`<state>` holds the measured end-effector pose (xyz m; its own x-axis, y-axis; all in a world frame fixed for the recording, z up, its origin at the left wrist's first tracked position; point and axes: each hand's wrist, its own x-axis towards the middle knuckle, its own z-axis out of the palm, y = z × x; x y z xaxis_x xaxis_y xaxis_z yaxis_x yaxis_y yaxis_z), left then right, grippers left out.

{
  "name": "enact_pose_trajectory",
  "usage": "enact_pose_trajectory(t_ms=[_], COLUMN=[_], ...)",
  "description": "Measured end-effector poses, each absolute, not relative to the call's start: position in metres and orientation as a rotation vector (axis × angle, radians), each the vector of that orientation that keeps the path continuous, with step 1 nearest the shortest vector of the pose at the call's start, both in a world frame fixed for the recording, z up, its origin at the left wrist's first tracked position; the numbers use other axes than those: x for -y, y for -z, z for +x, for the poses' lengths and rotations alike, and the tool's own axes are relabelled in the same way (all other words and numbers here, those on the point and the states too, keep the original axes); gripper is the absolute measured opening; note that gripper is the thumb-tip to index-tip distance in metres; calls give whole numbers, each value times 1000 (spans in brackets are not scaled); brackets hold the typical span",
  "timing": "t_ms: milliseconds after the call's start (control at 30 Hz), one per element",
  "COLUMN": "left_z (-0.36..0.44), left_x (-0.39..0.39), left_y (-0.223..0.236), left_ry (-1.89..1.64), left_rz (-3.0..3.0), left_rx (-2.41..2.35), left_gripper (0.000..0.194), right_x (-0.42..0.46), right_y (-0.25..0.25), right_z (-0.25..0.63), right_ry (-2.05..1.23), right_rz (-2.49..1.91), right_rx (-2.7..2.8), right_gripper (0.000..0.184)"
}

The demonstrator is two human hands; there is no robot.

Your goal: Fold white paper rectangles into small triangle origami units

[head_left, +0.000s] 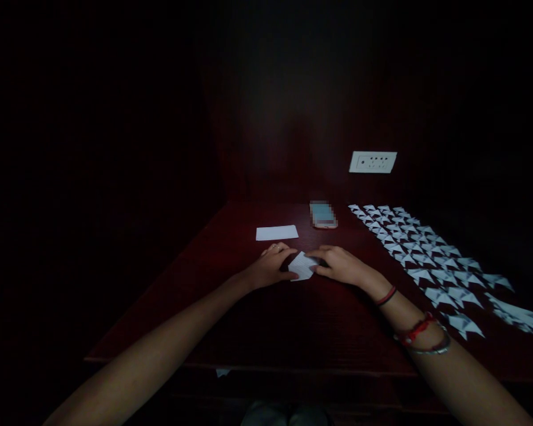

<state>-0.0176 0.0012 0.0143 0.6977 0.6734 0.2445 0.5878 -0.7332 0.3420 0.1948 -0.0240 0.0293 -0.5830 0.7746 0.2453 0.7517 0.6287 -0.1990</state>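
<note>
Paper (301,267), one: seemingly light, easily creased, best taken by its edges; left hand (270,267) and right hand (341,264) are holding opposite sides.

The white paper (301,267) is partly folded, with an angular outline that peaks on its far side. It is positioned between the left hand (270,269) and right hand (339,264), touching both.
</note>
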Motion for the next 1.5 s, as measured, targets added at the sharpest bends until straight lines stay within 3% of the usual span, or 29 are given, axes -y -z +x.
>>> enact_pose_trajectory(t_ms=[100, 200, 333, 533, 700, 833, 1233, 1500], left_z=[-15, -12, -9, -5, -5, -3, -1, 1], left_x=[-2, -3, -2, 2, 2, 1, 6, 5], left_y=[-8, -3, 1, 3, 2, 3, -1, -1], left_ry=[-549, -599, -702, -752, -782, -768, -791, -759], left_rz=[2632, 2616, 2564, 2491, 2445, 2403, 2432, 2431], left_rx=[-1152, -1222, -1360, -1459, -1532, -1509, -1425, -1411], left_gripper=[52, 48, 61, 40, 51, 39, 27, 24], right_x=[21, 18, 14, 14, 14, 10, 12, 21], right_y=[-24, -20, -17, -17, -15, -9, -7, -17], right_z=[191, 188, 184, 178, 178, 180, 177, 175], right_ry=[-132, -217, -503, -593, -746, -852, -941, -609], right_rz=[-1385, -1522, -1574, -1612, -1696, -1682, -1552, -1499], right_rx=[2375, 2256, 2114, 1930, 1774, 1732, 1769, 2070], right_gripper=[45, 33, 23, 14, 16, 20, 26, 23])
